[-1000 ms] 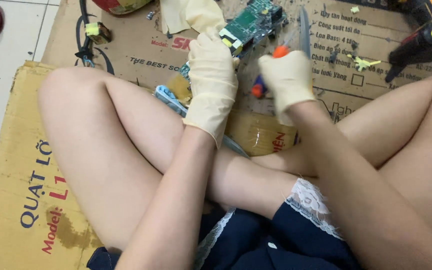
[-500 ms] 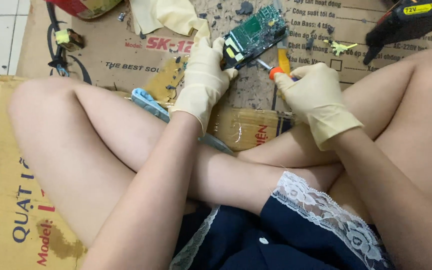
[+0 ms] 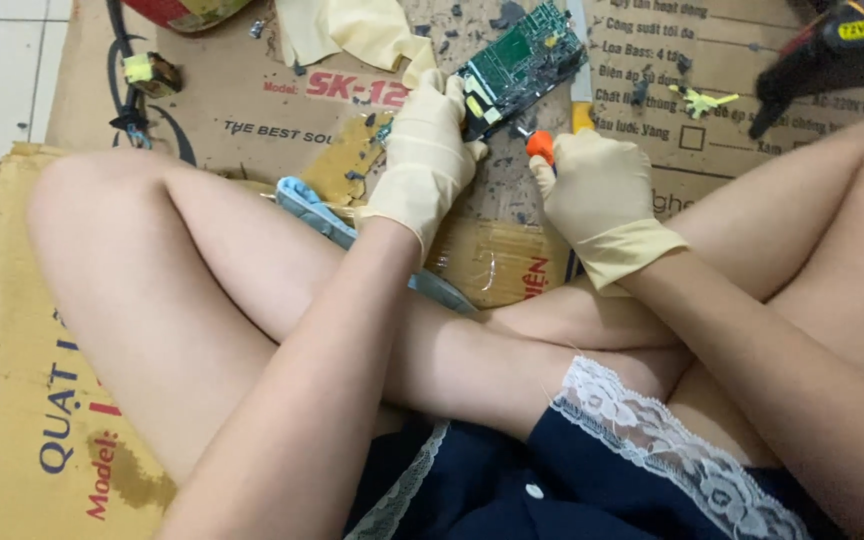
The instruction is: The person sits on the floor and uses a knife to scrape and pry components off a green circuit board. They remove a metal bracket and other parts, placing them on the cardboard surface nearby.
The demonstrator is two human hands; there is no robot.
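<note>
I sit cross-legged on flattened cardboard [image 3: 12, 420]. My left hand [image 3: 427, 155], in a cream glove, grips the near edge of a green circuit board [image 3: 522, 60] and holds it tilted. My right hand [image 3: 597, 195], gloved the same way, is closed around a screwdriver with an orange handle [image 3: 540, 146]. Its tip points at the board's lower edge, close to my left fingers. Small dark bits of debris lie on the cardboard under the board.
A blue-handled tool [image 3: 317, 210] lies by my left wrist, partly under my arm. A loose cream glove [image 3: 352, 30] lies at the top. A black and yellow power tool [image 3: 832, 50] sits top right, a black cable with a yellow part [image 3: 142, 75] top left.
The view has shifted a little. My right hand has come nearer the board, and the screwdriver tip now sits at its lower edge. My left hand still holds the board.
</note>
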